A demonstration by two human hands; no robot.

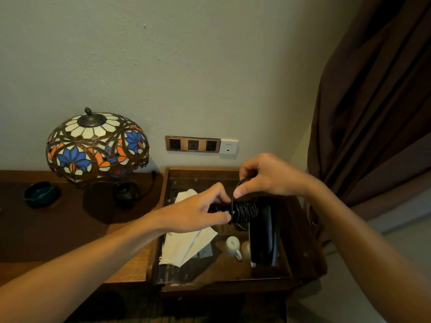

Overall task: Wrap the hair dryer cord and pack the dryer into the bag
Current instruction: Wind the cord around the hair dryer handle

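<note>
left hand (198,212) fingers grip the hair dryer (261,227) handle; right hand (265,176) fingers pinch the cord (245,212) coiled around it, above a white bag (189,245).

A dark wooden desk (58,229) runs along the wall, and the stained-glass lamp (96,145) stands on it toward the back; left of the lamp sits a small dark green bowl (42,194); right of the lamp the desk meets a glass-topped wooden side table (268,279), set a little lower; on its glass, nearest the lamp, lies a white cloth bag (189,245); farther right of the lamp stand a white cup (233,246) and, just beside it, a small pale bottle (246,250).
</note>
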